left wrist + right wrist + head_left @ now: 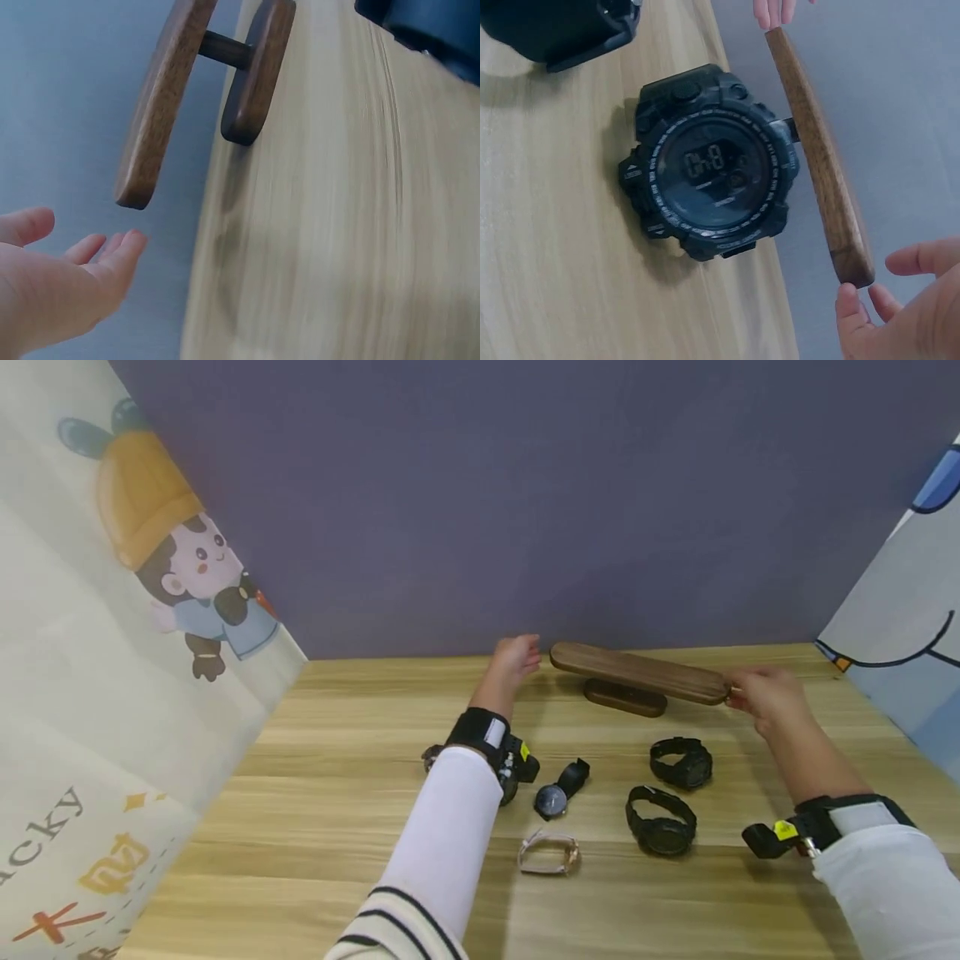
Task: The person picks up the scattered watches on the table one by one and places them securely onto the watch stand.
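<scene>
dark brown wood first: the stand (637, 673), a long bar joined by a short post (225, 49) to a small rounded base (625, 697), is near the far edge of the pale surface (322, 793), and i take it as the centre of my dial in the head view. at nine o'clock i have the left hand (516, 657), fingers (124, 262) loosely extended and gripping nothing; the left wrist view shows me a gap between them and the bar's end. at three o'clock is the right hand (772, 695), its fingers (851, 304) relaxed at the bar's other end, thumb standing off; from here i cannot tell whether the fingertips touch the wood. a black watch (681, 762) lies at five o'clock, a second black watch (662, 821) near six, farther out. toward seven i see a round-dial watch (551, 802) and, beyond it, a pale-strapped watch (528, 862). a purple-grey wall (487, 485) fills twelve.
</scene>
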Tool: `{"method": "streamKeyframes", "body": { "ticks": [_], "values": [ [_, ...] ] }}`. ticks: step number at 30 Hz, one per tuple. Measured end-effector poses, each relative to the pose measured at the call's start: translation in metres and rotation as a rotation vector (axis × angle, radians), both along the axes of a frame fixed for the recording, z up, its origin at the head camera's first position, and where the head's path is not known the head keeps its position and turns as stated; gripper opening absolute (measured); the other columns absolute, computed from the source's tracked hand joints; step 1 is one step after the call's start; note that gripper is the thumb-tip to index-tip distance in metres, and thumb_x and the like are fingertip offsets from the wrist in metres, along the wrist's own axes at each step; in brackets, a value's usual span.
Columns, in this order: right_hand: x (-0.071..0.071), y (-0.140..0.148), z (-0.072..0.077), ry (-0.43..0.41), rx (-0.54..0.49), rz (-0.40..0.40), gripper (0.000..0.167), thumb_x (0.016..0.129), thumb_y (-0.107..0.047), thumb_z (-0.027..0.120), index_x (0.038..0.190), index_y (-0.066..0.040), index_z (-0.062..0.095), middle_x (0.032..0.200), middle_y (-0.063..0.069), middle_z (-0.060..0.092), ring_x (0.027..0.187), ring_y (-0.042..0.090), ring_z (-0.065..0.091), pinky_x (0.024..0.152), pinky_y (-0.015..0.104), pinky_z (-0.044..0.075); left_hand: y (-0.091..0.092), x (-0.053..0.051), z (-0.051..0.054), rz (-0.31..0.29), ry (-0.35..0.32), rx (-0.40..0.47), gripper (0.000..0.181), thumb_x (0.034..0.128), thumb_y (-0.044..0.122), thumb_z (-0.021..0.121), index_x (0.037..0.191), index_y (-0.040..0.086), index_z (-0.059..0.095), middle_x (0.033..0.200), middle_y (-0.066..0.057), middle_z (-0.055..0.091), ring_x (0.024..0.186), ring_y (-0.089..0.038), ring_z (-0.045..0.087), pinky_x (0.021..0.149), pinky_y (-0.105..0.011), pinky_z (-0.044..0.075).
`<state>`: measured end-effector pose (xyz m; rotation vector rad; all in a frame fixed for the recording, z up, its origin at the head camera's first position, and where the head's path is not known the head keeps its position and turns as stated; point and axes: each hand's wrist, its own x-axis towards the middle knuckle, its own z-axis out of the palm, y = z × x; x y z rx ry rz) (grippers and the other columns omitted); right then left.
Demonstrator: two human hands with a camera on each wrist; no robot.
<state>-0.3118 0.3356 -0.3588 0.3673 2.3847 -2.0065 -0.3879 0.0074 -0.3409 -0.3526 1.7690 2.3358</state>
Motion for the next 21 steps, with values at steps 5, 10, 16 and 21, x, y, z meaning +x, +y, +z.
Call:
{"method": "streamKeyframes", "body": {
  "ticks": [5, 10, 16, 21],
  "values": [
    [-0.004, 0.002, -0.002, 0.039, -0.122, -0.045, 0.026, 0.096, -0.005, 0.052, 0.117, 0.01, 0.047, 0.121, 0.022, 0.038, 0.067, 0.001, 0.059, 0.062, 0.02, 0.057, 0.01, -0.006, -0.006, 0.002, -0.01, 0.065, 0.05, 0.0992, 0.006, 0.053, 0.144, -0.011, 0.036, 0.146, -0.029, 0.037, 0.133, -0.041, 0.041, 0.111, -0.043, 0.035],
    [-0.01, 0.001, -0.003, 0.042, -0.178, -0.072, 0.012, 0.094, 0.0, 0.052, 0.104, 0.005, 0.049, 0.114, 0.021, 0.042, 0.063, 0.003, 0.06, 0.058, 0.02, 0.057, 0.015, -0.008, -0.007, -0.004, -0.011, 0.081, 0.058, 0.0946, 0.008, 0.061, 0.144, -0.008, 0.037, 0.144, -0.031, 0.038, 0.131, -0.044, 0.042, 0.109, -0.044, 0.038],
    [-0.016, 0.001, -0.003, 0.044, -0.176, -0.09, 0.023, 0.095, -0.001, 0.053, 0.115, 0.009, 0.049, 0.118, 0.021, 0.041, 0.064, 0.001, 0.06, 0.058, 0.019, 0.056, 0.02, -0.011, -0.004, 0.003, -0.029, 0.097, 0.043, 0.0931, 0.01, 0.063, 0.132, -0.006, 0.055, 0.141, -0.024, 0.046, 0.127, -0.039, 0.046, 0.106, -0.041, 0.042],
    [-0.022, 0.002, -0.002, 0.063, -0.263, -0.092, 0.006, 0.094, 0.003, 0.053, 0.09, -0.001, 0.057, 0.093, 0.006, 0.056, 0.063, 0.004, 0.062, 0.058, 0.019, 0.056, 0.024, -0.01, 0.003, 0.033, -0.055, 0.108, 0.047, 0.0907, 0.01, 0.066, 0.133, -0.005, 0.054, 0.141, -0.023, 0.045, 0.123, -0.036, 0.049, 0.104, -0.039, 0.044]
  ]
}}
